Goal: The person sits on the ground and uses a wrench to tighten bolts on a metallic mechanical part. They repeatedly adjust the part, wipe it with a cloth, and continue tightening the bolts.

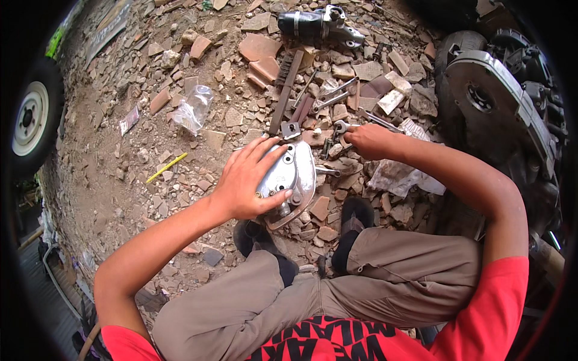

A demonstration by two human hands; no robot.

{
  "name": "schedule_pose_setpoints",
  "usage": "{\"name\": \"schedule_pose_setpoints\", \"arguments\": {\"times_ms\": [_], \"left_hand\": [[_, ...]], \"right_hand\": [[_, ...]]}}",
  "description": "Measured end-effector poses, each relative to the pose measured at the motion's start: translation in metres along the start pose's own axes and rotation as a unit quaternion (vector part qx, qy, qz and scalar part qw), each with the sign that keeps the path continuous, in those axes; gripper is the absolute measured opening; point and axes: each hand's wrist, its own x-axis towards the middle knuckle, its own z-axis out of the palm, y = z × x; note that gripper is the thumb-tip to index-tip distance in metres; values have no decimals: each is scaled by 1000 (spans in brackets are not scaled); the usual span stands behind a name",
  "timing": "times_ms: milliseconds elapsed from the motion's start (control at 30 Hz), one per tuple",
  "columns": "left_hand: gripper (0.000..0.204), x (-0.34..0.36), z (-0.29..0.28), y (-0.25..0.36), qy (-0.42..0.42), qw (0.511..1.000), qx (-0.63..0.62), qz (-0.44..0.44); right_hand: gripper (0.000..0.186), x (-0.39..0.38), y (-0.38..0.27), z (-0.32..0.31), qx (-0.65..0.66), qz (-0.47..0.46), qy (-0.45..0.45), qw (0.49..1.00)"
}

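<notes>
A silver metal engine casing (306,174) with round holes lies on the rubble in front of my feet. My left hand (244,180) rests over its left side, fingers spread along the top and thumb stretched across the near part. A small metal bracket (291,130) sits at its far end. To the right, the closed fingers of my right hand (368,142) hold a wrench; its open-ended head (341,126) sticks out past my fingertips. Small bolts (327,147) lie just left of that hand. More wrenches (335,95) lie beyond it.
A wire brush (286,90) lies ahead, with a black-and-silver motor part (319,25) farther off. At right stands a large engine (481,96). Left lie a clear plastic bag (194,109), a yellow stick (167,168) and a wheel (31,117). Broken tile covers the ground.
</notes>
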Motion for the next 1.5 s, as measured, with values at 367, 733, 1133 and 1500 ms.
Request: {"name": "schedule_pose_setpoints", "arguments": {"times_ms": [367,733,1133,1500], "left_hand": [[90,-3,-20,-1,-102,994,42,8],[54,5,-24,25,-23,986,-162,-37],[50,4,-2,4,-1,993,-97,64],[43,9,5,4,94,948,-279,-118]], "right_hand": [[26,14,1,35,-51,-51,29,997],[36,-5,-38,-42,31,-82,-31,996],[41,-7,-88,-103,299,-52,163,939],[28,50,-91,-173,175,-113,65,976]]}}
